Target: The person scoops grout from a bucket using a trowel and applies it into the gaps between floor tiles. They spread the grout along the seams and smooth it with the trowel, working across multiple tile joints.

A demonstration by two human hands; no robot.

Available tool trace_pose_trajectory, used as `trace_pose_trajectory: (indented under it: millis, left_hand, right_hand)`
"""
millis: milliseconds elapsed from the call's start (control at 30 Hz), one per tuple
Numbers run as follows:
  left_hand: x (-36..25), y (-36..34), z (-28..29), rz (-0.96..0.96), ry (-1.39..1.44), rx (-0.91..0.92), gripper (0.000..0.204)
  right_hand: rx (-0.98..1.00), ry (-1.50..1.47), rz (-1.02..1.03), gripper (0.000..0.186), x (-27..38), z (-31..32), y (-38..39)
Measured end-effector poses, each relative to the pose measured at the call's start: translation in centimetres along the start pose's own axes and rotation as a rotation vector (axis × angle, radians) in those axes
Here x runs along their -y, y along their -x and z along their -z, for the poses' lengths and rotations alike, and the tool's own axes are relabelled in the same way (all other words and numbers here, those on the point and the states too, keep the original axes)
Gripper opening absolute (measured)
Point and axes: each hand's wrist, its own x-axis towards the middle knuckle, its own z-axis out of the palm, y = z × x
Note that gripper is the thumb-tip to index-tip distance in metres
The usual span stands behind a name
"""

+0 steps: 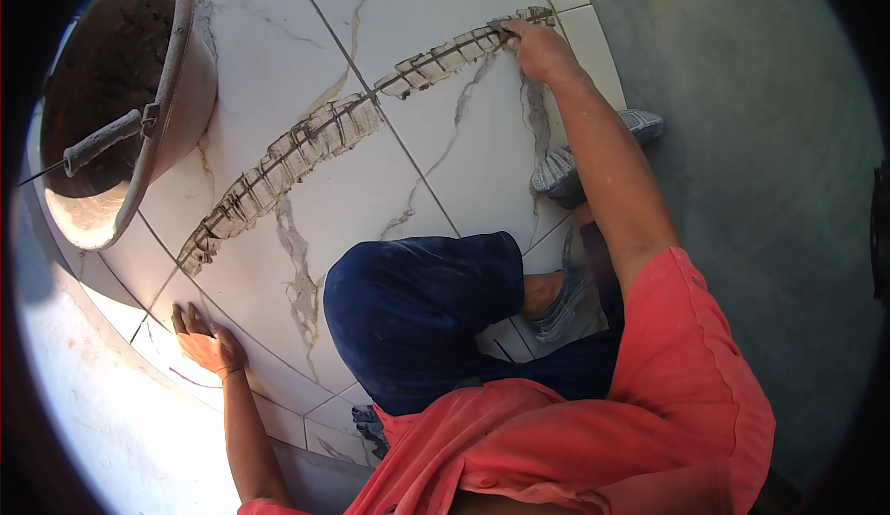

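Note:
Grey mortar smears lie along a dark joint (315, 135) between white marble-veined floor tiles (436, 158), crossed by short ridged strokes. At the far right end of that joint, the fingers of my right hand (545, 51) are closed around a small, flat grey piece (503, 28). It touches the joint; its kind is mostly hidden by the fingers. My left hand (211, 346) rests palm down on the tiles at the near left, fingers stretched out, holding nothing. The smeared joint's near left end lies just beyond its fingertips.
A mortar-stained bucket (185, 98) with a wire handle and grip (102, 141) stands at the far left, with grey material inside. Smooth grey floor (742, 144) extends along the right. My bent knee (417, 283) and grey shoes (561, 177) are on the tiled area.

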Motion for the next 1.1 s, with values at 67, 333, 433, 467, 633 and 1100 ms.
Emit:
trace_pose_trajectory:
  millis: [67, 333, 433, 467, 633, 1100]
  left_hand:
    - [0.2, 0.1, -0.1, 0.009, 0.029, -0.019, 0.06]
    - [-0.5, -0.1, 0.4, -0.007, -0.045, -0.008, 0.061]
    - [-1.1, -0.5, 0.6, 0.006, -0.048, -0.006, 0.062]
    - [-1.1, -0.5, 0.8, 0.021, -0.05, -0.012, 0.062]
    - [-0.7, -0.6, 0.6, 0.052, 0.019, -0.002, 0.064]
    - [-1.6, -0.7, 1.0, 0.03, -0.003, -0.027, 0.064]
  right_hand:
    - [0.015, 0.012, -0.006, 0.037, -1.0, -1.4, 2.2]
    - [-0.035, -0.084, 0.058, 0.038, -0.2, -1.1, 1.5]
    - [-0.021, -0.001, 0.051, 0.037, 0.5, -1.6, 2.6]
    - [0.049, 0.026, 0.02, 0.037, 0.0, -1.5, 3.9]
    - [0.068, 0.004, -0.016, 0.037, 1.3, 0.3, 3.2]
    - [0.025, 0.038, 0.067, 0.038, 4.9, -1.1, 2.9]
